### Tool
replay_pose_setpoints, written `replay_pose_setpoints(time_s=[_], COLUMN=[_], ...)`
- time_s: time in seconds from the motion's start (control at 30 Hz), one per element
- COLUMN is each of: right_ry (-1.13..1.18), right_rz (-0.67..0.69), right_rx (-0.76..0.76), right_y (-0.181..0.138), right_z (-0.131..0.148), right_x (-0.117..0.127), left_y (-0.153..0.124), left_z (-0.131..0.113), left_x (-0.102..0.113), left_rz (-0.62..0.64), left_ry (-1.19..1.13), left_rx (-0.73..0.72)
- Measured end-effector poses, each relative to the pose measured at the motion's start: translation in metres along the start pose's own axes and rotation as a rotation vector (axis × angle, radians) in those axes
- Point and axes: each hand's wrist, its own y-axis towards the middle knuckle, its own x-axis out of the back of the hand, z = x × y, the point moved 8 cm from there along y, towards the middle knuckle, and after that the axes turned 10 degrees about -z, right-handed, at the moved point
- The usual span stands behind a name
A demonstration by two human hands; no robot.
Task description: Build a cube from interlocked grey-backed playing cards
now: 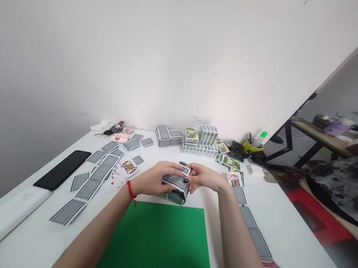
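Observation:
Past the far edge of a green mat (158, 244), both hands meet at a stack of playing cards (173, 181) with grey patterned backs. My left hand (153, 176), a red cord round its wrist, curls over the stack from the left, thumb low and fingers across the top. From the right, my right hand (205, 177) pinches the stack's right end, its dark-nailed thumb against the cards. Beneath the stack is a dark, shiny box-like object (174, 197) reflecting green; its kind is unclear. Part of the stack is hidden by fingers.
Grey-backed cards (96, 177) are spread at left, beside a black phone (63, 168) and white case (14, 212). More cards (255, 231) form a row at right. Card boxes (199, 148) and card stacks (168, 136) stand along the wall. A person (343, 192) sits at right.

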Motion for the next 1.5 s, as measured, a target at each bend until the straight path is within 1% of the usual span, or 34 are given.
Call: replay_pose_setpoints(time_s=[0.47,0.63,0.8,0.87,0.93,1.0,1.03,1.07,1.17,1.27,1.5], right_ry=[-0.03,-0.043,0.021,0.033,0.015,-0.039,-0.072,-0.101,-0.15,-0.14,-0.148], right_rz=[-0.026,-0.073,-0.073,-0.131,-0.252,-0.347,-0.36,-0.348,-0.253,-0.181,-0.148], right_rx=[-0.052,-0.092,-0.031,0.001,0.023,0.002,-0.025,-0.058,-0.146,-0.17,-0.186], right_y=[0.0,0.003,0.001,0.002,0.001,0.001,0.0,0.0,0.0,0.002,0.008], right_z=[-0.004,-0.009,-0.003,0.0,0.001,-0.002,-0.004,-0.007,-0.017,-0.023,-0.034], right_x=[0.003,0.005,0.005,0.012,0.027,0.04,0.043,0.045,0.04,0.035,0.036], left_y=[0.002,0.001,0.001,0.001,0.0,0.0,0.0,0.0,0.0,0.001,0.001], left_z=[-0.004,-0.002,-0.002,-0.002,-0.001,0.0,0.001,0.002,0.003,0.004,0.0], left_x=[-0.006,-0.008,-0.003,-0.002,-0.001,-0.002,-0.003,-0.003,-0.006,-0.008,-0.012], left_rz=[0.023,0.033,0.017,0.014,0.016,0.016,0.017,0.017,0.013,0.002,0.004], left_ry=[-0.043,-0.031,-0.02,-0.021,-0.024,-0.018,-0.012,-0.004,0.016,0.029,0.05], left_rx=[-0.028,-0.012,-0.005,-0.004,-0.003,0.0,0.0,0.0,-0.005,-0.015,-0.049])
